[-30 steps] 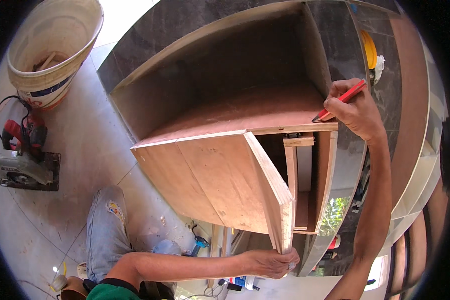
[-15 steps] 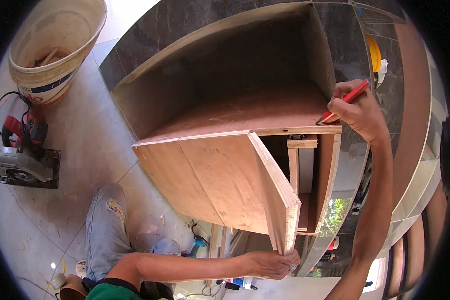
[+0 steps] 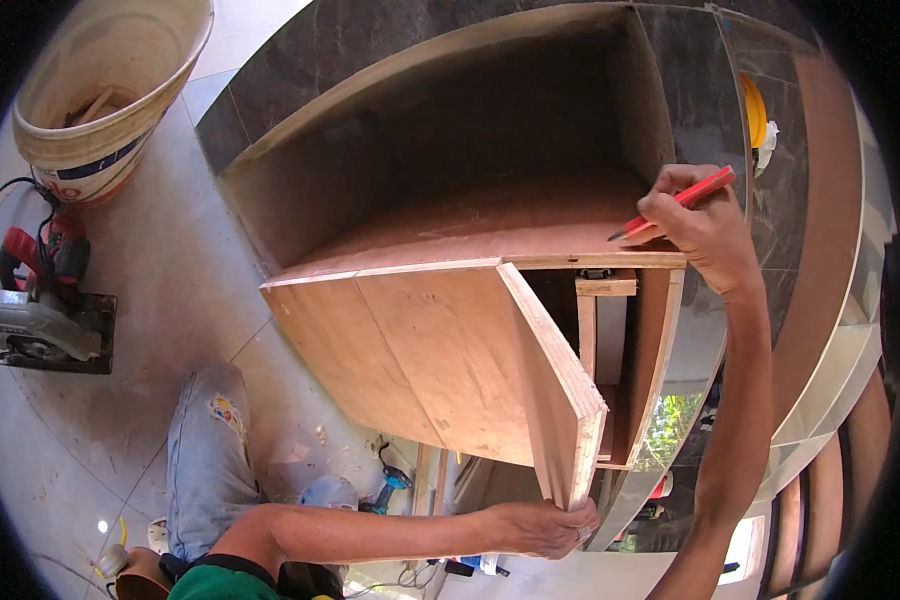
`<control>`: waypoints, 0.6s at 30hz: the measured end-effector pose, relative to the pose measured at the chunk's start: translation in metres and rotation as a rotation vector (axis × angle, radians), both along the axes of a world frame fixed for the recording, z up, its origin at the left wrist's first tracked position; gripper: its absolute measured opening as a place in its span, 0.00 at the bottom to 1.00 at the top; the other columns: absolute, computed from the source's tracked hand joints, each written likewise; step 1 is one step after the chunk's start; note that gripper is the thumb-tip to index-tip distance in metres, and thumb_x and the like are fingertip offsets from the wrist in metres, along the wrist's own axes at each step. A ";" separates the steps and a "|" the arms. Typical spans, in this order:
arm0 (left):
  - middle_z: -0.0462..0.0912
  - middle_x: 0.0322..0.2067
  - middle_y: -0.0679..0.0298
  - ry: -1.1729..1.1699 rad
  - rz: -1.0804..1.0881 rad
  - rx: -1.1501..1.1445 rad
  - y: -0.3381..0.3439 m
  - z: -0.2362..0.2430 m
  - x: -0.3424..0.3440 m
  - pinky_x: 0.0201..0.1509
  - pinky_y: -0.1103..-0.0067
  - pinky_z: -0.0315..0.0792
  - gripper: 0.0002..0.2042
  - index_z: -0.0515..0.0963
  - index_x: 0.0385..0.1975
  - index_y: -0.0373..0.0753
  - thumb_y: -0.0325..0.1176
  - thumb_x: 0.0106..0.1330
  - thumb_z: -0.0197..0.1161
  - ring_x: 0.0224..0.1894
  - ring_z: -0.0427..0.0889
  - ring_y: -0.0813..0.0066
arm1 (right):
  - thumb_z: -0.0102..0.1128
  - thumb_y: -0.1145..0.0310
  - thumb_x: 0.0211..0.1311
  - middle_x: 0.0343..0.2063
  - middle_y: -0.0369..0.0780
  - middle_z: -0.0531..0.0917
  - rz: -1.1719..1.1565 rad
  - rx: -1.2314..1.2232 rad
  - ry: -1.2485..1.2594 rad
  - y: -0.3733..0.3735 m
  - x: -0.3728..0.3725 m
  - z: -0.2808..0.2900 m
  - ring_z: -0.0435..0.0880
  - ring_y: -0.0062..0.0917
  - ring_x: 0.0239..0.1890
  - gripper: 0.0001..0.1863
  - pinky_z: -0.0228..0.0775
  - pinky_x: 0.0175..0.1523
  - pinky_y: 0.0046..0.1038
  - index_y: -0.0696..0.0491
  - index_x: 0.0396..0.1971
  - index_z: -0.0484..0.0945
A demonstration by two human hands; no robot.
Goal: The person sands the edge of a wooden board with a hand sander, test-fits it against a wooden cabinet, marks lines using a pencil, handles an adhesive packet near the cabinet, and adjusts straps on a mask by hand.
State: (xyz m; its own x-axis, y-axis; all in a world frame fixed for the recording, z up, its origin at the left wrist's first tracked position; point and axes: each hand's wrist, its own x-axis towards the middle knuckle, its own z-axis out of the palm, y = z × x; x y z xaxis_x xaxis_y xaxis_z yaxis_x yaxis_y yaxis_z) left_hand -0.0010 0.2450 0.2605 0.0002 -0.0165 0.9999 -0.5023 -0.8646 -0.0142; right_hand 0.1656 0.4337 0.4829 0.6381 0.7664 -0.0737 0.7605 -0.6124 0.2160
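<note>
Head view — right hand (image 3: 708,235) pinches a pencil (image 3: 705,187) over the shelf (image 3: 470,222) — left hand (image 3: 542,527) grips the panel (image 3: 450,355) near its corner.

Head view: wide fisheye on the person's head, looking down at the cabinet (image 3: 470,222) from close by. Left hand (image 3: 542,528), right hand (image 3: 703,228) in frame, floor (image 3: 195,260) left. Far-right rim warped, hard to read.

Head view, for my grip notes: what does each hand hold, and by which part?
Right hand: red pencil, around its middle. Left hand: wooden panel, by its outer edge, low down.
</note>
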 end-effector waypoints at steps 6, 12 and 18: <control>0.75 0.29 0.64 -0.013 0.006 0.105 0.005 -0.001 -0.001 0.54 0.68 0.66 0.07 0.75 0.29 0.38 0.34 0.59 0.54 0.39 0.76 0.64 | 0.65 0.68 0.51 0.15 0.33 0.76 0.007 -0.028 0.017 -0.005 -0.003 -0.024 0.73 0.12 0.21 0.11 0.63 0.28 0.19 0.59 0.18 0.77; 0.73 0.26 0.65 0.018 0.028 0.093 0.000 0.000 -0.001 0.52 0.72 0.64 0.06 0.72 0.20 0.42 0.34 0.56 0.55 0.36 0.75 0.67 | 0.66 0.67 0.50 0.16 0.35 0.79 0.025 -0.080 -0.007 -0.003 -0.008 -0.031 0.77 0.13 0.21 0.11 0.65 0.28 0.19 0.59 0.19 0.80; 0.76 0.26 0.68 -0.047 -0.019 -0.011 0.003 -0.003 0.001 0.63 0.70 0.58 0.04 0.76 0.18 0.45 0.36 0.47 0.57 0.42 0.76 0.67 | 0.64 0.61 0.47 0.14 0.35 0.79 0.042 -0.061 -0.041 -0.008 -0.002 -0.030 0.76 0.16 0.18 0.12 0.66 0.27 0.21 0.55 0.19 0.83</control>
